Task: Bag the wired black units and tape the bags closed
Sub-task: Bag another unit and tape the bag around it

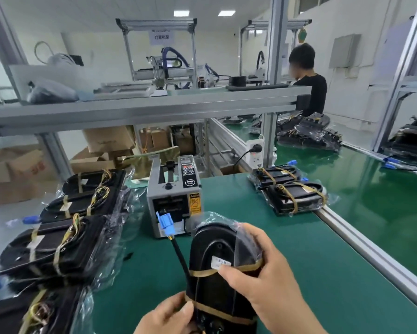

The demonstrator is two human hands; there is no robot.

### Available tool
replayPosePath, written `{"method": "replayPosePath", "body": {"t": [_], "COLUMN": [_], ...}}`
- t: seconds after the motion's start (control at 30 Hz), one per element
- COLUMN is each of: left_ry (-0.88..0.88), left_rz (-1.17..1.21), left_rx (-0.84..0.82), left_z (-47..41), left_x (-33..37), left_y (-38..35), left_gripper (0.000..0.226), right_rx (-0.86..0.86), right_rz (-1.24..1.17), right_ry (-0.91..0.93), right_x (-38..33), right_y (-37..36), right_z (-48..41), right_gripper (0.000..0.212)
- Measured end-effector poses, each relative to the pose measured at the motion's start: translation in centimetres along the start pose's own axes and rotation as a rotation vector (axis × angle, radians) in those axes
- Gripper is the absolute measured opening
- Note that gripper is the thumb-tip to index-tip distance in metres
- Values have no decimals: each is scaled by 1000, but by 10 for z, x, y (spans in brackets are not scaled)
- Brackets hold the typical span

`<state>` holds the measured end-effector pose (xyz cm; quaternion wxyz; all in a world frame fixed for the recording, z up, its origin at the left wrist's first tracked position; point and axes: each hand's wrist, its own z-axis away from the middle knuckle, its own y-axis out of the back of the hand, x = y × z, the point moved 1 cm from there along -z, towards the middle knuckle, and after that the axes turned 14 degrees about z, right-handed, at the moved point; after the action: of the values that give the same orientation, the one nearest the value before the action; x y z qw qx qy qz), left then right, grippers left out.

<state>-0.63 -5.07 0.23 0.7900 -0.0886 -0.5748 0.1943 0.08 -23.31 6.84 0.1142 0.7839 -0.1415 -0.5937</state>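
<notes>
Brown tape (202,273) bands the bagged black unit (209,239), held over the green mat (311,261); right hand (262,268) wraps its side, thumb on tape; left hand (168,319) pinches the lower band (217,309); the protruding cable (179,254) may snag, peeling tape.

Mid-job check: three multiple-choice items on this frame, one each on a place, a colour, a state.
1. The tape dispenser stands: A) beyond the held unit; B) on the upper shelf; C) on the floor.
2. The held unit's connector is: A) red; B) blue; C) yellow.
3. The held unit is: A) bare; B) bagged, untaped; C) bagged, with two tape bands.
Answers: A, it sits on the mat behind the unit; B, the connector is blue; C, bands cross the bag that the left hand and right hand grip.
</notes>
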Motion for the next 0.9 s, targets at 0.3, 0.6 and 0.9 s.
{"method": "replayPosePath", "body": {"t": [0.3,0.6,0.9], "left_ry": [-243,-865,-963], "left_rz": [-461,-729,-846], "left_rx": [85,-269,-139], "left_z": [17,74,80], "left_x": [30,61,68], "left_y": [3,-46,-53], "left_gripper": [12,31,47], "right_rx": [91,182,224], "right_rz": [137,136,127], "right_ry": [117,252,260], "right_x": [8,4,5], "right_y": [-10,-21,-22], "right_z": [12,25,26], "right_gripper": [72,71,48]}}
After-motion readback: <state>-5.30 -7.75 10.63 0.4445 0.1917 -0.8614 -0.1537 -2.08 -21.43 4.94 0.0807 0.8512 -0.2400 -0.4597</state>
